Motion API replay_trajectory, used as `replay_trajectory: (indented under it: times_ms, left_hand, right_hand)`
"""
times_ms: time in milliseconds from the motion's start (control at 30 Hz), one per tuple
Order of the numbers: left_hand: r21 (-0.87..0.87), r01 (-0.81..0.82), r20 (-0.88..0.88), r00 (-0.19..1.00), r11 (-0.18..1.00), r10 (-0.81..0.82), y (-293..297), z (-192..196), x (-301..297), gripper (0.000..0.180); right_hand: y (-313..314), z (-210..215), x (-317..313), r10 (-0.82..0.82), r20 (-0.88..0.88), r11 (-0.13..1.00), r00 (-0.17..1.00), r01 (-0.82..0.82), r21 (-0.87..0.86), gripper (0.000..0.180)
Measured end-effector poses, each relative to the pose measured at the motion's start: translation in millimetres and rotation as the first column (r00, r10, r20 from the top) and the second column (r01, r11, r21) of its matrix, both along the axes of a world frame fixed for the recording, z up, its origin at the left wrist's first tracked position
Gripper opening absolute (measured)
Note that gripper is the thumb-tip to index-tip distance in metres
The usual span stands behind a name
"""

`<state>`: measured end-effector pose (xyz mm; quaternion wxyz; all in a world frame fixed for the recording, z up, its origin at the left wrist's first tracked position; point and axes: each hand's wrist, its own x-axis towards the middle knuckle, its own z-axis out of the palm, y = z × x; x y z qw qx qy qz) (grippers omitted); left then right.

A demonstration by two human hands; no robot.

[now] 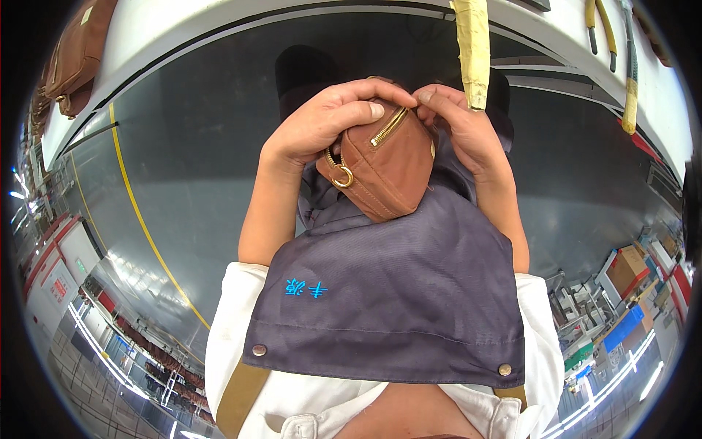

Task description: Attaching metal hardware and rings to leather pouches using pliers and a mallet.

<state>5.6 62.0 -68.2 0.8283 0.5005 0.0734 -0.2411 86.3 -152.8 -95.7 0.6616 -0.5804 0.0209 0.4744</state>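
A small brown bag [391,168] with brass zippers and a metal D-ring rests on my lap against the dark apron [387,293]. My left hand [329,121] grips its upper left side, thumb on the brown surface and index finger reaching over the top edge. At the upper end of the short brass zipper [389,127], my right hand [457,121] pinches with thumb and finger close to the left fingertip. What lies in that pinch is too small to make out. A second zipper opening shows near the D-ring [342,176].
Above, a white table edge [212,40] curves across. A yellow-taped handle [474,55] juts over it near my right hand. Yellow-handled tools [603,29] lie at the right, and more brown bags [77,55] at the far left. Grey floor [190,168] with a yellow line lies below.
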Motion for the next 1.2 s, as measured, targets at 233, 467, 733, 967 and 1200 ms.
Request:
replay_trajectory:
  times_ms: [233, 467, 733, 967, 1200]
  left_hand:
    - [-0.012, 0.004, -0.011, 1.000, 1.000, -0.004, -1.1, 0.9, -0.2, 0.035]
    - [-0.021, 0.013, 0.018, 1.000, 1.000, -0.012, -0.6, -1.2, 0.6, 0.035]
    - [0.134, 0.023, 0.057, 0.998, 0.991, -0.031, 3.0, 9.9, 2.2, 0.040]
    - [0.052, 0.024, 0.018, 1.000, 0.998, -0.025, 9.0, 23.2, -0.3, 0.047]
    - [0.080, -0.008, 0.108, 0.994, 0.997, -0.001, 7.7, 26.7, -0.2, 0.056]
  right_hand:
    - [0.8, 0.4, -2.3, -0.033, -0.021, 0.999, 0.999, 0.033, -0.006, 0.019]
    - [0.1, -8.6, -3.3, -0.055, -0.077, 0.996, 0.996, 0.061, 0.071, 0.017]
    - [1.3, 9.0, -6.6, -0.107, 0.004, 0.993, 0.994, 0.107, 0.054, 0.018]
    - [-0.7, 30.3, -6.9, -0.089, 0.132, 0.996, 0.987, 0.086, 0.035, 0.017]
    - [4.1, 48.4, -8.4, -0.049, 0.184, 0.997, 0.982, 0.058, -0.047, 0.020]
